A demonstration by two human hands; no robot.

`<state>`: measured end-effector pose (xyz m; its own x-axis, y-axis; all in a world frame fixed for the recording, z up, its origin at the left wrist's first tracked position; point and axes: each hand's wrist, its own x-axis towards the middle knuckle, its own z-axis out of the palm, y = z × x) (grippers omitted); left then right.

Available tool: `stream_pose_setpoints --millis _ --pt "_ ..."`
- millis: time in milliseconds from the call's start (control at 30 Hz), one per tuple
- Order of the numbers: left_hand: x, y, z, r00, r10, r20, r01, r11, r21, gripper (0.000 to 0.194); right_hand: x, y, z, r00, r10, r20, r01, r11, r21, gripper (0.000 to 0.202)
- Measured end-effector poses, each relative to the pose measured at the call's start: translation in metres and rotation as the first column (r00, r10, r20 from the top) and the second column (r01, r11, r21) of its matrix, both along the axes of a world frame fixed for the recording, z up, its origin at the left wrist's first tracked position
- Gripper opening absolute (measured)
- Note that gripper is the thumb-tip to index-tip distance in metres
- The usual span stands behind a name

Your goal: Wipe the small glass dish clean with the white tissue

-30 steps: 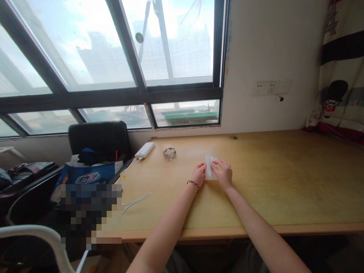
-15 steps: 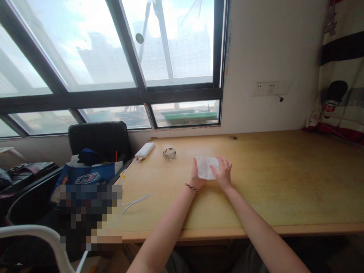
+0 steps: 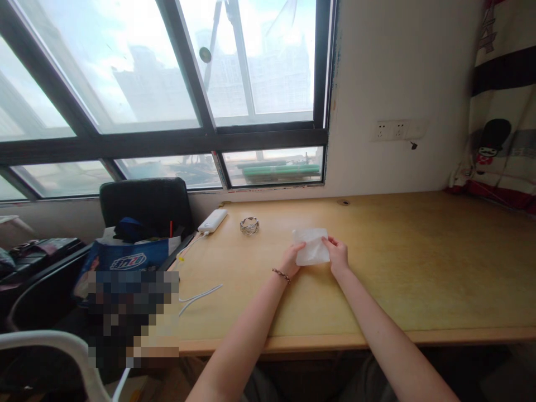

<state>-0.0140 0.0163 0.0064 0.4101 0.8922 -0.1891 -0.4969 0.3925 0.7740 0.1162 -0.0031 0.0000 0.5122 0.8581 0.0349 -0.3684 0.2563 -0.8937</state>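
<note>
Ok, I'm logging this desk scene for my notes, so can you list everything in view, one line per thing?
tissue sheet: one, white, held flat over the desk by both hands
desk: one, light wood, under the window
glass dish: one, clear, on the desk left of the tissue sheet
power bank: one, white, at the desk's far left corner
cable: one, white, trailing off the desk's left edge
office chair: one, black, left of the desk
bag: one, blue, on the office chair
wall sockets: a white row, on the wall
left hand: grips the sheet's left edge, bracelet on the wrist
right hand: pinches the sheet's right edge
</note>
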Motion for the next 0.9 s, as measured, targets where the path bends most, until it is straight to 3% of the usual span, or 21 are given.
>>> stream_pose_setpoints --millis 200,367,467,667,767,900 --pt "0.000 0.001 0.002 0.994 0.082 -0.068 -0.084 0.996 -0.026 0.015 0.003 0.003 -0.005 0.999 -0.029 -0.030 0.028 0.999 -0.025 0.030" --pt "-0.002 0.001 0.002 0.997 0.060 -0.057 -0.061 0.998 -0.015 0.017 0.000 0.000 -0.003 0.983 0.166 -0.082 -0.170 0.985 -0.043 0.033" --pt "-0.004 0.000 0.001 0.997 0.025 -0.073 -0.022 0.999 0.045 0.024 0.000 0.000 -0.003 0.973 0.207 -0.105 -0.213 0.976 -0.048 0.034" --pt "-0.007 -0.001 0.000 0.989 0.057 -0.138 -0.033 0.985 0.168 0.032 0.003 0.004 -0.004 0.972 0.168 -0.164 -0.181 0.981 -0.069 0.030" --pt "-0.007 0.000 -0.001 0.985 0.069 -0.159 -0.034 0.977 0.212 0.034 0.003 0.004 -0.004 0.956 0.226 -0.190 -0.248 0.963 -0.102 0.023" --pt "-0.012 0.005 -0.001 0.943 0.133 -0.304 -0.030 0.947 0.321 0.029 0.002 0.003 -0.003 0.950 0.198 -0.240 -0.237 0.961 -0.145 0.016"
